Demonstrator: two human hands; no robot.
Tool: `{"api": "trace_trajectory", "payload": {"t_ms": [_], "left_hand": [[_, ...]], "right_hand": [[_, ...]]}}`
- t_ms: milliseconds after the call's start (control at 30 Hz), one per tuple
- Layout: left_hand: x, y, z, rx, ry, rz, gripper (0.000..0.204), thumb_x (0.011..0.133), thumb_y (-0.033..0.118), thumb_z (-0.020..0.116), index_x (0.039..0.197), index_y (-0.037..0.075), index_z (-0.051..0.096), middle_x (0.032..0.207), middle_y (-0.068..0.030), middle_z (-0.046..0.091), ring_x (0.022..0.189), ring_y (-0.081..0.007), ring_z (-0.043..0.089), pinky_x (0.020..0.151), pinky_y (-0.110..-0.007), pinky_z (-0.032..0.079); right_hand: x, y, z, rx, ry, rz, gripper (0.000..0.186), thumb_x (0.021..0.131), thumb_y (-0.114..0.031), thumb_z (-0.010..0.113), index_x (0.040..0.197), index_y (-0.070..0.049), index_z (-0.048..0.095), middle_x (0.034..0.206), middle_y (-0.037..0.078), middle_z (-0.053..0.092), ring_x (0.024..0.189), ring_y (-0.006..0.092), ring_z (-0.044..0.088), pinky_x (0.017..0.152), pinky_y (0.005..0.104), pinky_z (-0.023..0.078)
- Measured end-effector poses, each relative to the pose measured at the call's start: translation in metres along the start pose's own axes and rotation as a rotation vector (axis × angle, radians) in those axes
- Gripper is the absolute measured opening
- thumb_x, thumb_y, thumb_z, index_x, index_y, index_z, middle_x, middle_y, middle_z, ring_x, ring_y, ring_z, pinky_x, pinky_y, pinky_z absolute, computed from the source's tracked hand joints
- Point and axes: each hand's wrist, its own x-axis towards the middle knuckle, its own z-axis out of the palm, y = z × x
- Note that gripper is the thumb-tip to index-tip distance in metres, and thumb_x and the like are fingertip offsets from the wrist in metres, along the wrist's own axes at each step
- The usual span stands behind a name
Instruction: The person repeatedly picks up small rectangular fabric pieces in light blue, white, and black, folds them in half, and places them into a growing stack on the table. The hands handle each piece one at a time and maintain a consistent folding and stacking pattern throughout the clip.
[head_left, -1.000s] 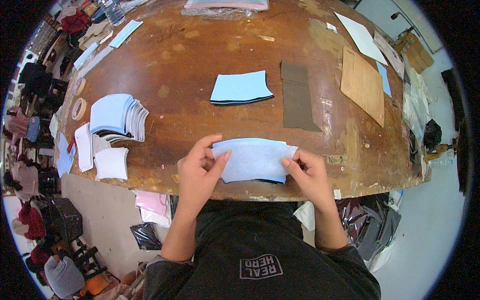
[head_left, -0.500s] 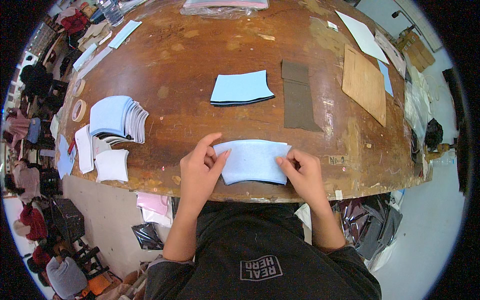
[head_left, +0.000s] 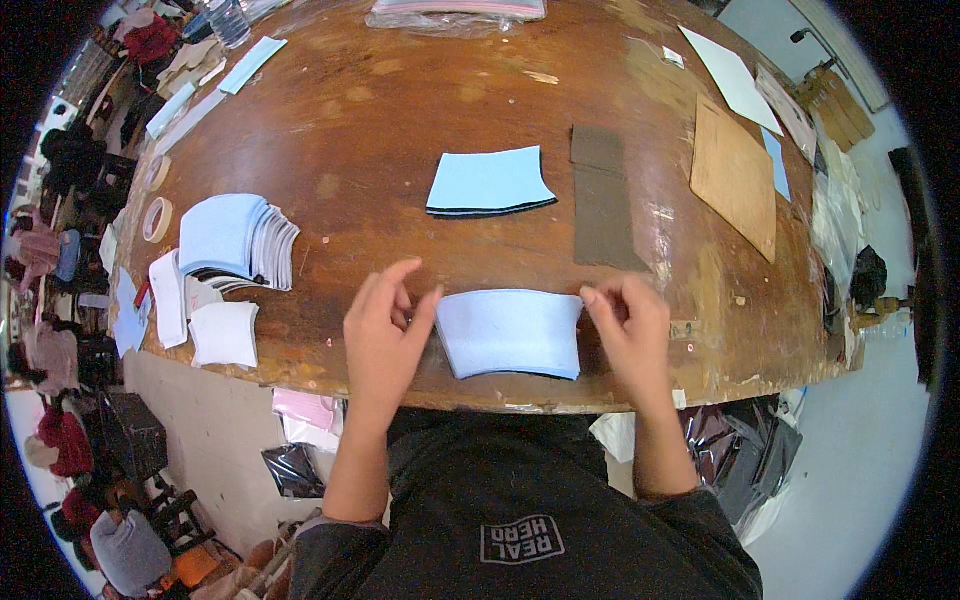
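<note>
A light blue curved fabric piece (head_left: 510, 335) lies near the table's front edge, with a dark layer showing along its lower rim. At its upper left corner is the thumb of my left hand (head_left: 385, 325); the index finger is raised away from it, so the hand is open. My right hand (head_left: 632, 325), slightly blurred, has its thumb tip by the upper right corner. Its other fingers are bent but apart from the thumb. Beyond lies a brighter blue piece stacked on dark layers (head_left: 490, 180), beside a dark brown-grey strip of cloth (head_left: 605, 200).
At left stands a fanned stack of blue and grey pieces (head_left: 222, 235), with white pieces (head_left: 225, 333) and a tape roll (head_left: 157, 220) near it. A tan board (head_left: 735, 175) and a white sheet (head_left: 730, 78) lie at right. Clear plastic (head_left: 455, 12) sits at the far edge.
My hands have moved apart, from gripping the fabric piece's sides to its upper corners. The piece now shows slightly lower and farther right, as the whole view has shifted a little.
</note>
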Motion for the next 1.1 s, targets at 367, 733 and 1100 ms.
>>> {"api": "trace_trajectory", "payload": {"t_ms": [367,733,1100], "left_hand": [[0.106,-0.028,0.033,0.196,-0.322,0.473,0.034,0.088,0.014,0.068,0.121,0.007,0.064,0.122,-0.014,0.065,0.119,-0.0343,0.057,0.104,-0.044,0.043],[0.096,-0.035,0.04,0.353,-0.29,0.58,0.028,0.086,0.018,0.071,0.113,0.009,0.068,0.112,-0.0082,0.064,0.114,-0.0296,0.058,0.107,-0.052,0.039],[0.093,-0.017,0.025,-0.134,-0.134,0.472,0.012,0.088,0.01,0.07,0.098,0.004,0.071,0.099,-0.0115,0.069,0.09,-0.0273,0.067,0.082,-0.035,0.052]], "right_hand": [[0.126,0.029,0.065,-0.419,-0.178,-0.878,0.03,0.08,-0.009,0.067,0.109,-0.003,0.067,0.118,0.01,0.067,0.107,0.0279,0.062,0.093,0.0398,0.049],[0.122,0.026,0.063,-0.47,-0.231,-0.883,0.013,0.083,-0.013,0.06,0.092,-0.007,0.067,0.103,0.005,0.068,0.093,0.023,0.064,0.083,0.0357,0.048],[0.107,-0.006,0.042,-0.095,-0.007,-0.604,0.012,0.086,-0.014,0.069,0.097,-0.009,0.066,0.095,0.007,0.07,0.091,0.029,0.067,0.075,0.0385,0.051]]}}
